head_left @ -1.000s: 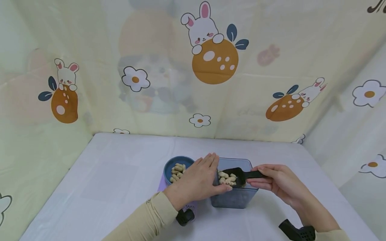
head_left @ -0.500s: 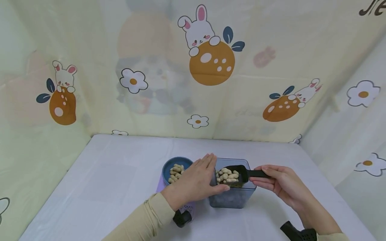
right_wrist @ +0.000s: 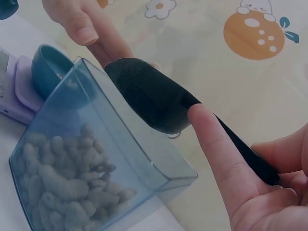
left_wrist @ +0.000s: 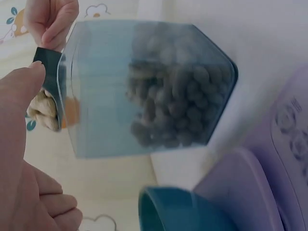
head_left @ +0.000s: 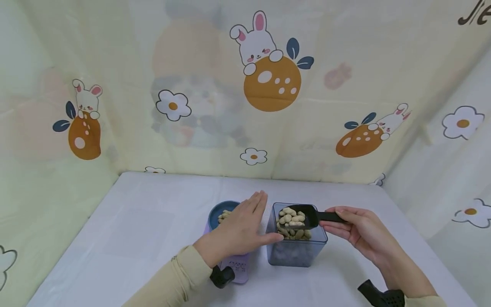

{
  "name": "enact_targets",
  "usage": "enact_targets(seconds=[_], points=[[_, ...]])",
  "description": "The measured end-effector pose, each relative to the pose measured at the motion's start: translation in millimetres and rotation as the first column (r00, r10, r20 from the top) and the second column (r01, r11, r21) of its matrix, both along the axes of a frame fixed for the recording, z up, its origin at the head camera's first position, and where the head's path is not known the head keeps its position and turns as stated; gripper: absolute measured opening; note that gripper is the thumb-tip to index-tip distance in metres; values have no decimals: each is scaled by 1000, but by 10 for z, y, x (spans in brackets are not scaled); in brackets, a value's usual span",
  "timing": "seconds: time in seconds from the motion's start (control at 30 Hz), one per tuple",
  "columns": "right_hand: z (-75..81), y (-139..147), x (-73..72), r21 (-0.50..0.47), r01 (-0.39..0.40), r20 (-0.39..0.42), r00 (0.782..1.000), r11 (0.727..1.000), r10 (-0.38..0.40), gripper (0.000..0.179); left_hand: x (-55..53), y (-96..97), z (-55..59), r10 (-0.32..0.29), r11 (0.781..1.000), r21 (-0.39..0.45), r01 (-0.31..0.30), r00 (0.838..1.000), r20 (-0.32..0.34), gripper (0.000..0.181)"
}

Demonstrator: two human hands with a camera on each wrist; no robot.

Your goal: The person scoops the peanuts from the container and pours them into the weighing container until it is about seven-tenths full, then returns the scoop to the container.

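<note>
My right hand (head_left: 362,232) holds a black scoop (head_left: 312,216) by its handle, and unshelled peanuts (head_left: 292,217) lie heaped in its blade. The scoop is level, over the mouth of a clear bluish plastic container (head_left: 293,255). More peanuts (left_wrist: 168,106) fill the container's lower part in the left wrist view. My left hand (head_left: 235,230) has its fingers straight and thumb spread, beside the container's left rim and holding nothing. Behind that hand, partly hidden, a blue bowl (head_left: 213,218) with some peanuts sits on a purple kitchen scale (head_left: 238,268).
A white-covered table (head_left: 153,230) bears everything. Cream curtains (head_left: 207,128) with rabbit and flower prints hang behind and at both sides. A black wrist-worn device (head_left: 222,277) is below my left hand, and another black device (head_left: 379,294) is at the right wrist.
The scoop has risen from among the peanuts to above the container, loaded. My left hand has drawn back left from the container's rim, and more of the scale shows.
</note>
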State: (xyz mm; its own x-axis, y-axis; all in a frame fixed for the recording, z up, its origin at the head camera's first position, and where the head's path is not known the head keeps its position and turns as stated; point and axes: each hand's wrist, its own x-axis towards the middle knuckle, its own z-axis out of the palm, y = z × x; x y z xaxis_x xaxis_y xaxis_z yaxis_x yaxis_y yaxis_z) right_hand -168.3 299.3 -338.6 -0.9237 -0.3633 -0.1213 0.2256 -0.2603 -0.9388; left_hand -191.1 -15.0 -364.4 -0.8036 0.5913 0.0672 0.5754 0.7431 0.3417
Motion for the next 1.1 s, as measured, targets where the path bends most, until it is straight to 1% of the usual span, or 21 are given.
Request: enact_targets(seconds=[0.2,0.37,0.63,0.77,0.87,1.0,1.1], points=[[31,-86,-40,-9,-2,8,1000,1000,2,28,-16,-171,-37,30,999,12,-30,999,13,106],[57,-186,-73,-6,-6,9,1000,1000,6,27,-16,-289,-103,49,999,4,-49,999,23,106],[82,-359,-127,0,-17,-21,1000,1000,17,26,-28,-453,-201,100,995,5,-100,995,-3,107],[97,-471,-163,31,-1,-26,1000,1000,2,24,-14,-533,-230,125,992,18,-125,992,-6,108],[104,-558,-191,73,17,-24,1000,997,-15,23,0,-598,-254,140,990,15,-140,990,-14,107],[98,-661,-227,126,34,-30,999,991,-30,27,6,-678,-301,152,988,3,-152,988,-20,106],[85,-727,-249,155,34,-36,999,987,-28,31,12,-722,-331,164,986,-5,-164,986,-10,106]])
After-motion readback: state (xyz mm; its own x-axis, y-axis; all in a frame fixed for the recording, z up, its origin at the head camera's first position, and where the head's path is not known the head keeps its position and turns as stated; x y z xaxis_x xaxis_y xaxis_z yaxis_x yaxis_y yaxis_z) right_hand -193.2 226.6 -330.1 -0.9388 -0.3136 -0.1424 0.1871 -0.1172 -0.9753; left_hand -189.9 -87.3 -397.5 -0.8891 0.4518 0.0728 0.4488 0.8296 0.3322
